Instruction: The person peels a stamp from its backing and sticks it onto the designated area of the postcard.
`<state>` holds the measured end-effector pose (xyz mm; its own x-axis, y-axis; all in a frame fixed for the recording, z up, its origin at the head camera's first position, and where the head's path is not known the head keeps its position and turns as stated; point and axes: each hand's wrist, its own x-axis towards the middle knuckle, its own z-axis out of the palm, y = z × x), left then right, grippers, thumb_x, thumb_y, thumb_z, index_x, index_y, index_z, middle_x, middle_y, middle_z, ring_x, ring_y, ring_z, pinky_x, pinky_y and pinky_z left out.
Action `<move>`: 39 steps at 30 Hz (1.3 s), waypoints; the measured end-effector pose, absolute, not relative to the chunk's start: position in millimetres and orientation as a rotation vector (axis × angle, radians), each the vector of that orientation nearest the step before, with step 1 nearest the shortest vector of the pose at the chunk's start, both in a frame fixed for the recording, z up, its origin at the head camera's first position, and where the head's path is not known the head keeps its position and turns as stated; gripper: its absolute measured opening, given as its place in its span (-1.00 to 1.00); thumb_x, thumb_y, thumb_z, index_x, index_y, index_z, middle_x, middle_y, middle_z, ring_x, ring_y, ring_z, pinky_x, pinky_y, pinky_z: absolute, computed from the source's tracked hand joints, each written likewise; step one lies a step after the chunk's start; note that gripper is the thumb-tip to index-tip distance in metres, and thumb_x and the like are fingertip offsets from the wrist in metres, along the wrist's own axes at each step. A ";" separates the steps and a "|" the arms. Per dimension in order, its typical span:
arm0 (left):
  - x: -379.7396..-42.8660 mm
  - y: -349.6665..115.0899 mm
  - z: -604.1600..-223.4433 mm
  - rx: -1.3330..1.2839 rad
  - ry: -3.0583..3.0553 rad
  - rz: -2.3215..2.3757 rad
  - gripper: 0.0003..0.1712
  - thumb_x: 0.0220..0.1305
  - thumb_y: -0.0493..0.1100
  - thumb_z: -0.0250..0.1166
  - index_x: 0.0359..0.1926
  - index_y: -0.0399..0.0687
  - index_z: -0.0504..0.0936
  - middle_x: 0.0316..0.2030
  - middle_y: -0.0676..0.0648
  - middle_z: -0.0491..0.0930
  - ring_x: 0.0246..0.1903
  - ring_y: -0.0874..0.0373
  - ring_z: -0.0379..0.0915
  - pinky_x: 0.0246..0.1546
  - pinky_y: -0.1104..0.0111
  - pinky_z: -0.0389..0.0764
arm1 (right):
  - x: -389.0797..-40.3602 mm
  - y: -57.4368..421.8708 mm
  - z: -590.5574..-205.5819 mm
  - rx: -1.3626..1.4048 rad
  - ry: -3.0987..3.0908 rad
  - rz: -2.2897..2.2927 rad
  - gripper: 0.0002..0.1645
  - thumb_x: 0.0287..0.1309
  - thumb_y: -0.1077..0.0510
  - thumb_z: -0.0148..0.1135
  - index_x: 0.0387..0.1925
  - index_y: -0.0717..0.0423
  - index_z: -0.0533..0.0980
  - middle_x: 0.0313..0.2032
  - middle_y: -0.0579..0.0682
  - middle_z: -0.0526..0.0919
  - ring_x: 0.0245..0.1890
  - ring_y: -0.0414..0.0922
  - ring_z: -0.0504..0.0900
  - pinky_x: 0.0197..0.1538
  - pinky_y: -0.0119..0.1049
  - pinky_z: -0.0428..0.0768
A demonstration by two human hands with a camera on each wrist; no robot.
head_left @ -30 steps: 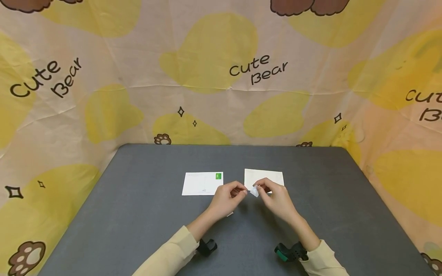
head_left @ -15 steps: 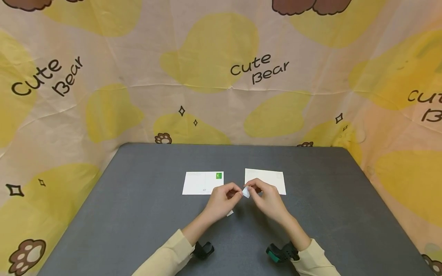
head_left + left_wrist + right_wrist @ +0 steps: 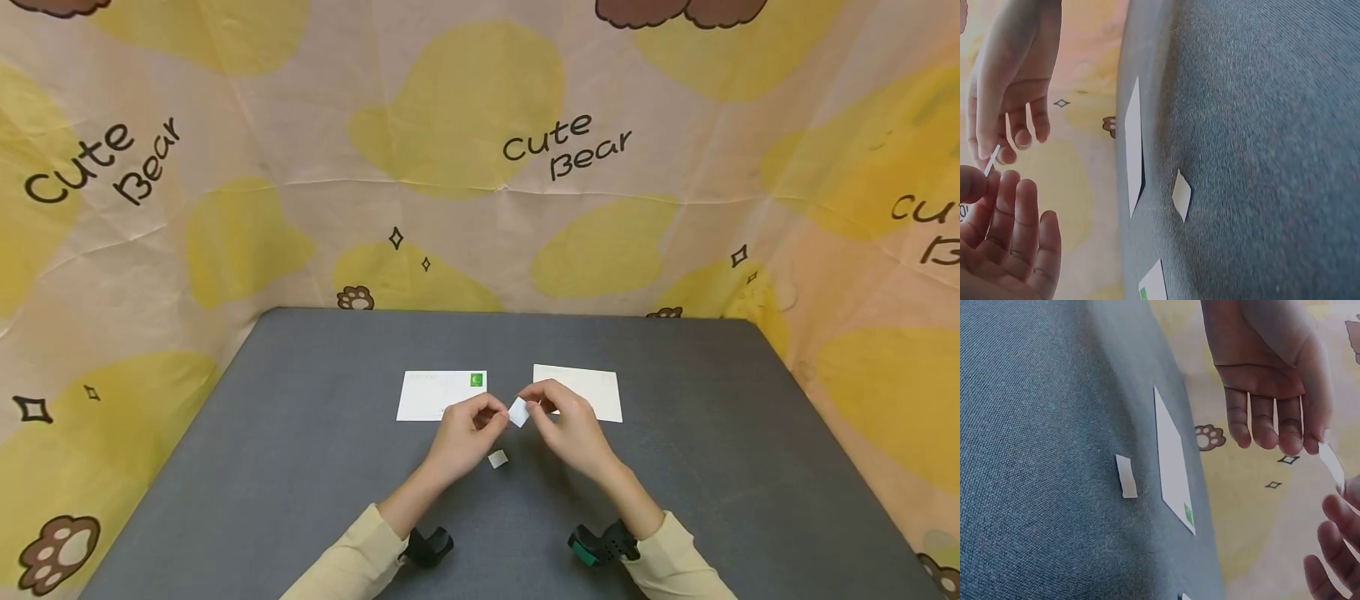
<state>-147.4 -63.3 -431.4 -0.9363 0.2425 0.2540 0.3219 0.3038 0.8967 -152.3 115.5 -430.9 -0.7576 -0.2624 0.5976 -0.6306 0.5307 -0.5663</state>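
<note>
Between my two hands is a small white square of paper (image 3: 518,412), held up off the table and tilted. My left hand (image 3: 459,433) pinches its left corner between thumb and forefinger. At the opposite side, my right hand (image 3: 572,425) pinches it; in the right wrist view the paper (image 3: 1332,465) spans both sets of fingertips. The other left-hand fingers (image 3: 1025,219) are loosely bent. On the table below lies another small whitish square (image 3: 498,458). Behind the hands are a white card with a green stamp (image 3: 435,394) and a plain cream card (image 3: 596,392), each partly covered.
A dark grey table (image 3: 315,467) carries everything. Behind it hangs a printed cloth (image 3: 450,117) with yellow patches and bear lettering. Black wrist devices (image 3: 429,547) sit under both forearms.
Both hands have moved left with the white square. My left fingers, first beside it, now pinch it too. The small square on the table has come fully into sight.
</note>
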 end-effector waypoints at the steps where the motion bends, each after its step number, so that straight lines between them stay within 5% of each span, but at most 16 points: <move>1: -147.0 -63.9 -429.9 -0.525 -2.475 -1.737 -0.90 0.13 -0.41 0.18 -0.46 -0.23 0.60 -0.53 -0.13 0.63 -0.56 0.17 0.52 -0.52 0.50 0.48 | -152.6 115.7 -430.7 0.724 -2.314 1.110 -0.81 0.05 0.36 0.20 -0.29 0.06 0.56 -0.40 -0.14 0.59 -0.43 -0.31 0.49 -0.33 -0.34 0.56; 12: -150.4 -70.6 -433.8 -0.477 -2.434 -1.718 -0.89 0.15 -0.32 0.22 -0.47 -0.08 0.61 -0.56 0.01 0.62 -0.54 0.05 0.58 -0.52 0.48 0.54 | -149.1 113.7 -428.1 0.742 -2.220 1.036 -0.83 -0.01 0.37 0.25 -0.40 0.04 0.57 -0.44 -0.19 0.53 -0.40 -0.32 0.47 -0.33 -0.44 0.49; 19: -137.1 -68.1 -407.1 -0.525 -2.435 -1.772 -0.91 0.17 -0.40 0.18 -0.42 -0.33 0.60 -0.50 -0.19 0.63 -0.47 -0.13 0.59 -0.44 0.50 0.53 | -146.4 110.8 -430.7 0.788 -2.227 1.042 -0.79 -0.04 0.39 0.29 -0.38 0.04 0.56 -0.42 -0.19 0.54 -0.38 -0.31 0.49 -0.29 -0.46 0.55; 29: -137.9 -67.2 -412.1 -0.624 -2.404 -1.764 -0.92 0.18 -0.38 0.19 -0.39 -0.30 0.60 -0.47 -0.15 0.64 -0.51 0.03 0.58 -0.43 0.46 0.56 | -143.5 108.3 -433.8 0.793 -2.240 1.042 -0.77 -0.05 0.40 0.29 -0.38 0.03 0.56 -0.42 -0.21 0.53 -0.39 -0.31 0.51 -0.32 -0.41 0.57; 39: -145.7 -68.1 -426.4 -0.681 -2.378 -1.762 -0.91 0.22 -0.22 0.22 -0.41 -0.06 0.62 -0.51 0.05 0.59 -0.53 0.13 0.54 -0.47 0.45 0.53 | -143.2 108.0 -434.4 0.833 -2.218 1.052 -0.79 -0.05 0.38 0.30 -0.37 0.04 0.56 -0.46 -0.21 0.52 -0.42 -0.32 0.50 -0.34 -0.44 0.55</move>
<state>-145.7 -68.1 -426.4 -0.8944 0.2897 0.3409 0.4105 0.2283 0.8828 -143.2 108.0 -434.4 -0.6618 -0.2975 0.6881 -0.7211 0.5036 -0.4759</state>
